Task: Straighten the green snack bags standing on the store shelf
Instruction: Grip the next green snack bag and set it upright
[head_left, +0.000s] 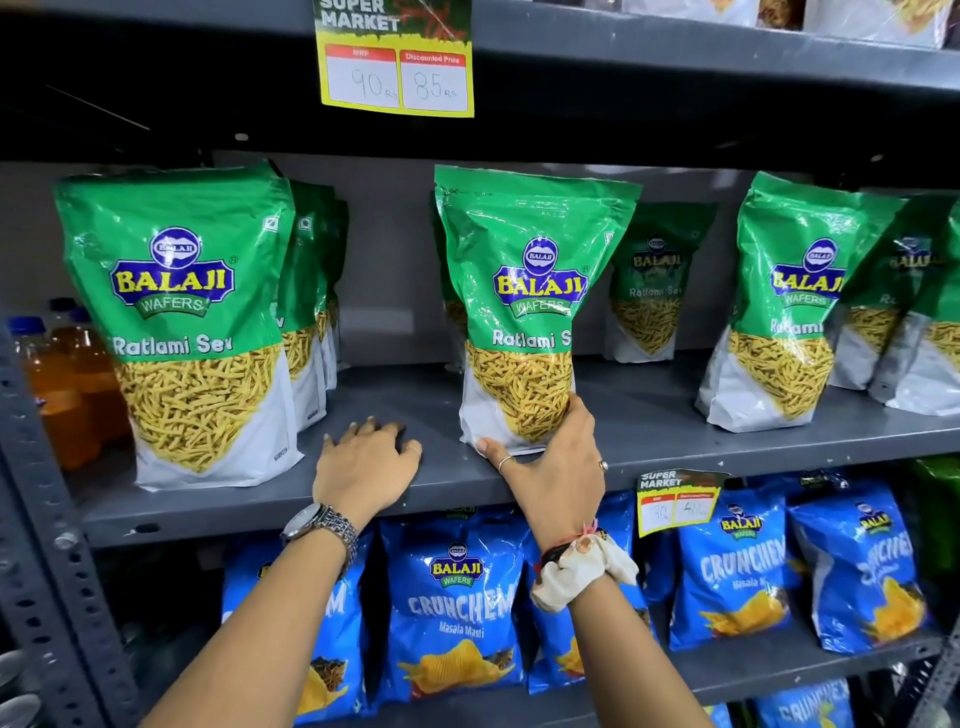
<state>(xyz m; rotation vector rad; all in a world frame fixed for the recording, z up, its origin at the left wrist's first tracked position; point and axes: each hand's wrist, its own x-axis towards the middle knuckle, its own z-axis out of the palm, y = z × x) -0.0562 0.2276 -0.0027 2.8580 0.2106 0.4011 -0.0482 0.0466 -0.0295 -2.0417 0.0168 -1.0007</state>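
Note:
Green Ratlami Sev snack bags stand in three groups on the grey shelf. The middle front bag stands upright near the shelf's front edge, and my right hand grips its lower right corner, thumb under the bottom. My left hand lies flat on the bare shelf to the bag's left, fingers spread, holding nothing. The left front bag stands upright with more bags behind it. The right front bag leans a little to the right among other tilted bags. Another bag stands further back.
Blue Crunchem bags fill the shelf below. A yellow price card hangs from the shelf above, a smaller price tag on this shelf's edge. Orange drink bottles stand behind the perforated upright at left.

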